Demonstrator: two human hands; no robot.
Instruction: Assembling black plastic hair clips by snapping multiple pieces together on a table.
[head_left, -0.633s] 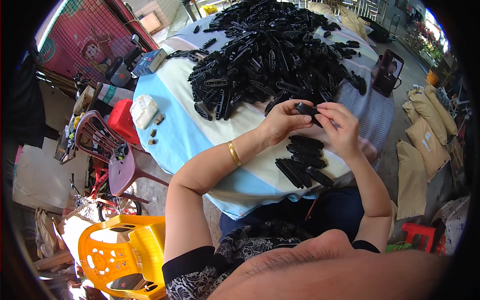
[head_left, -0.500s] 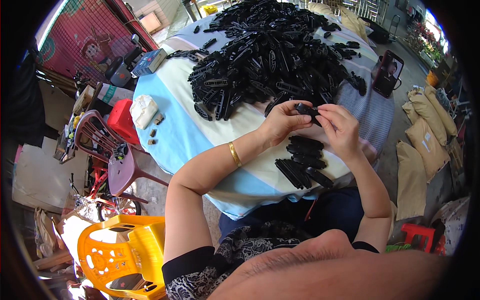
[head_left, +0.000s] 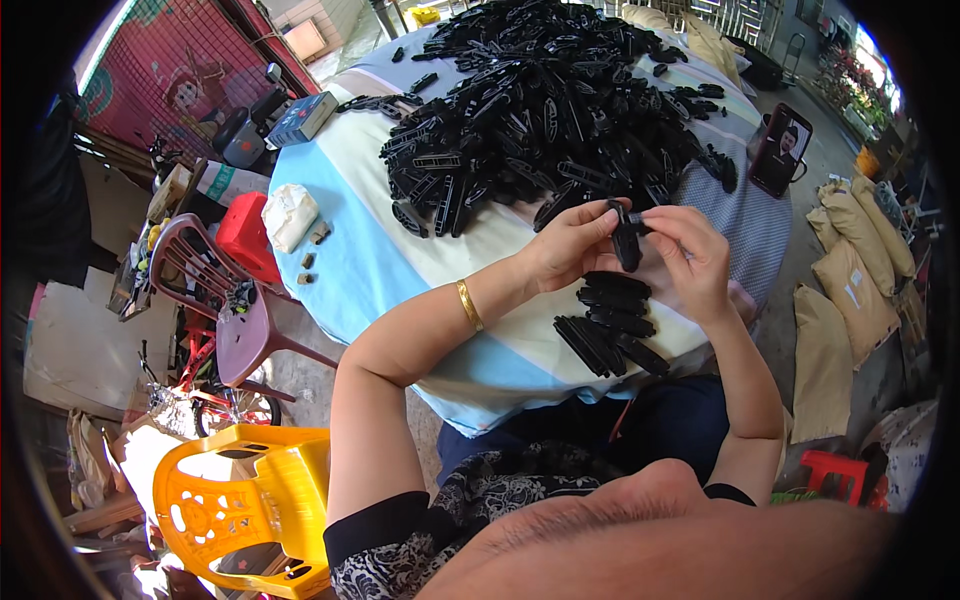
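My left hand (head_left: 572, 246) grips a long, narrow black plastic piece (head_left: 626, 246) between thumb and fingers, its lower end pointing toward me. The fingers of my right hand (head_left: 694, 258) pinch a small black part (head_left: 641, 226) at the upper side of that piece; whether it is separate or attached, I cannot make out. Just below my hands, several similar black pieces (head_left: 620, 322) lie in a stack, beside a slanted row of thin ones (head_left: 588, 346). A large heap of loose black plastic pieces (head_left: 540, 120) covers the far part of the table.
The round table wears a striped cloth (head_left: 345, 235). On its left lie a white bag (head_left: 289, 218), small brown bits (head_left: 307, 261) and a blue box (head_left: 303, 119). A phone (head_left: 779, 150) stands at the right edge. Around it are a purple chair (head_left: 243, 345), yellow chair (head_left: 225, 505) and tan sacks (head_left: 855, 270).
The black piece in my left hand has turned from lying sideways to pointing toward me. My right hand has shifted slightly right, its fingers still at the piece.
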